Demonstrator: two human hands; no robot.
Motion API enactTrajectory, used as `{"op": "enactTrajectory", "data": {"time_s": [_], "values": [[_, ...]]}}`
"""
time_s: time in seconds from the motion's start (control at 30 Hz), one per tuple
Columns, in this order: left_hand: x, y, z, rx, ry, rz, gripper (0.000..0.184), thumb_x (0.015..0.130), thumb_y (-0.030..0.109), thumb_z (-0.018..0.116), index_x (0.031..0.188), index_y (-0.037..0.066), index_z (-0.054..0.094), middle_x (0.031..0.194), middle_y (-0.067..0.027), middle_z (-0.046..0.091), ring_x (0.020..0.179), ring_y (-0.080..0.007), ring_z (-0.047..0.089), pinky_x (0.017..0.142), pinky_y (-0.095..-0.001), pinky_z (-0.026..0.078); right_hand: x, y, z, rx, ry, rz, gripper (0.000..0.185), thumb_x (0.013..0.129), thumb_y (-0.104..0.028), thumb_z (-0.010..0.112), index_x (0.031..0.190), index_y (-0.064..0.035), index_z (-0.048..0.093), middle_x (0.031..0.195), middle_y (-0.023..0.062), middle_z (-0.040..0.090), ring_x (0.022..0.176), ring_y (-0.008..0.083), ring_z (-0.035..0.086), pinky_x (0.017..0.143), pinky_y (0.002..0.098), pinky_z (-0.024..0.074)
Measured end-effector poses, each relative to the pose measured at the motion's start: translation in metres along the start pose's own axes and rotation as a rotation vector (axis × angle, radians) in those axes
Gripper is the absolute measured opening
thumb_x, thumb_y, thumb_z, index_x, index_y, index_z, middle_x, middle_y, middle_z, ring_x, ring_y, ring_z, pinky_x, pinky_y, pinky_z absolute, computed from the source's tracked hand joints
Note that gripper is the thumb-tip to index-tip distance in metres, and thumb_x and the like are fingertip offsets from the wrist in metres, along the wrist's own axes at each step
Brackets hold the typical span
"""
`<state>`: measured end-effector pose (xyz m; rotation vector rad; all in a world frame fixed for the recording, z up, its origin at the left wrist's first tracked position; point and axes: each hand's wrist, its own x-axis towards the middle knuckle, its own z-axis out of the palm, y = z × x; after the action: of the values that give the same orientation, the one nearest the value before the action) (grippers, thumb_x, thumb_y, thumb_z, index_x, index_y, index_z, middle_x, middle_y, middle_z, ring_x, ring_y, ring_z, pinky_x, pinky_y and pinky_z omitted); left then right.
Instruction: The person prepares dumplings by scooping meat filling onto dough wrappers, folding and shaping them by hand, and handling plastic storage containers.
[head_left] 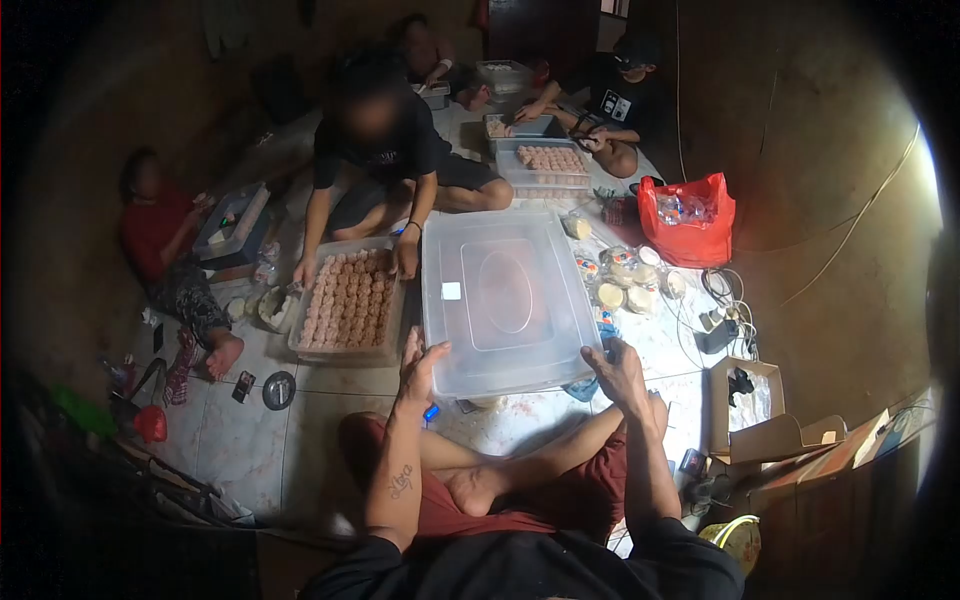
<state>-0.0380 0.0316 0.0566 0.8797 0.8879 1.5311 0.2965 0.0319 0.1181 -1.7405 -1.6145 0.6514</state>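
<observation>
Tilted up in front of me is a translucent plastic box lid (505, 340) with a small white label and an oval line in its middle. My left hand (420, 362) grips its near left corner, and my right hand (617, 372) grips the near right corner. Just left of the lid, a clear plastic tub (345, 354) holds rows of small pinkish lumps (350, 290), whose material I cannot make out. A person opposite has both hands (407, 255) on this tub's sides. Part of the floor behind the lid is hidden.
Several round jars or packs (625, 285) lie right of the lid, beside a red plastic bag (690, 222). Cables and a black adapter (715, 335) lie near an open cardboard box (745, 400). Another tub of lumps (545, 160) stands further back, near other seated people. A round dark dish (279, 390) is at left.
</observation>
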Motion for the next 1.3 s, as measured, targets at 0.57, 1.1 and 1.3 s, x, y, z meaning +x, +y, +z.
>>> {"op": "enactTrajectory", "data": {"time_s": [0.57,1.1,1.3], "values": [[-0.017,-0.029,-0.002,-0.501,-0.178,0.051,0.045,0.108,0.041,0.036,0.131,0.007,0.052,0.124,-0.0075,0.059,0.115,-0.0180,0.057,0.101,-0.0352,0.046,-0.026,0.046,-0.010,0.168,-0.059,-0.109,0.043,0.099,-0.029,0.060,0.117,0.0102,0.063,0.084,0.0111,0.066,0.072,0.0140,0.055,0.064,0.0315,0.0474],[-0.009,-0.042,-0.037,-0.409,-0.152,-0.040,0.066,0.094,0.031,0.058,0.152,0.015,0.033,0.139,-0.0133,0.052,0.120,-0.0281,0.057,0.093,-0.0466,0.054,-0.016,-0.001,-0.027,0.879,-0.057,-0.053,0.043,0.099,-0.017,0.054,0.135,0.0062,0.055,0.071,-0.0095,0.047,0.057,-0.0004,0.037,0.050,0.0183,0.0259],[-0.020,-0.012,-0.066,-0.595,-0.168,-0.157,0.064,0.093,0.033,0.059,0.150,0.027,0.033,0.132,-0.0257,0.056,0.109,-0.0413,0.064,0.085,-0.0587,0.057,0.059,-0.037,-0.011,0.973,-0.114,-0.015,0.037,0.101,-0.019,0.052,0.130,0.0022,0.061,0.071,-0.0088,0.040,0.058,0.0014,0.035,0.049,0.0197,0.0284]]}}
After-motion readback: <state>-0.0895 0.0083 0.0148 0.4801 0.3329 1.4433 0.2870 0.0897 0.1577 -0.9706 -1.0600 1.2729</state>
